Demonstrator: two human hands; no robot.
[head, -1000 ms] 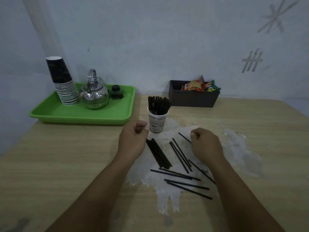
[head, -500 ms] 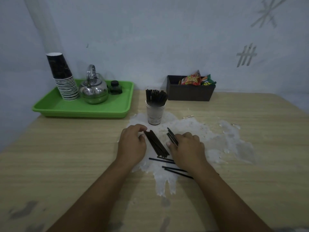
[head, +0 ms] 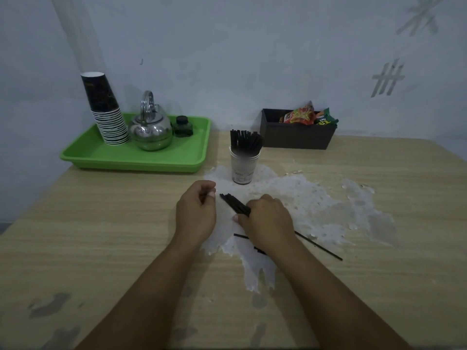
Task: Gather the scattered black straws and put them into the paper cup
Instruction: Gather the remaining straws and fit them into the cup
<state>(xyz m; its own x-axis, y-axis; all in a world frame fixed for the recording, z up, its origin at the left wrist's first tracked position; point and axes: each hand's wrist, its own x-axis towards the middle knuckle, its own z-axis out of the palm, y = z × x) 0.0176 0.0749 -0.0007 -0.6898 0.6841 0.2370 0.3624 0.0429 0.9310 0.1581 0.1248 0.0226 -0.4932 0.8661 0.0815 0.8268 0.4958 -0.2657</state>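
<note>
A white paper cup (head: 243, 170) stands upright on the table, with several black straws sticking out of its top (head: 245, 141). Just in front of it my right hand (head: 267, 218) lies over a bundle of black straws (head: 233, 203), fingers closed around their near ends. My left hand (head: 195, 213) rests beside the bundle's far tips, fingers curled, holding nothing I can see. One loose straw (head: 319, 247) lies to the right of my right wrist. Short bits of other straws (head: 241, 236) show under my right forearm.
A green tray (head: 136, 157) at the back left carries a stack of paper cups (head: 106, 109), a steel kettle (head: 151, 128) and a small dark jar (head: 182, 126). A black box of snack packets (head: 297, 135) stands by the wall. White peeled patches (head: 328, 205) mark the tabletop.
My right hand has swept left across the table, pushing the scattered straws into the bundle and closing on it. My left hand has stayed beside the bundle. The camera has shifted.
</note>
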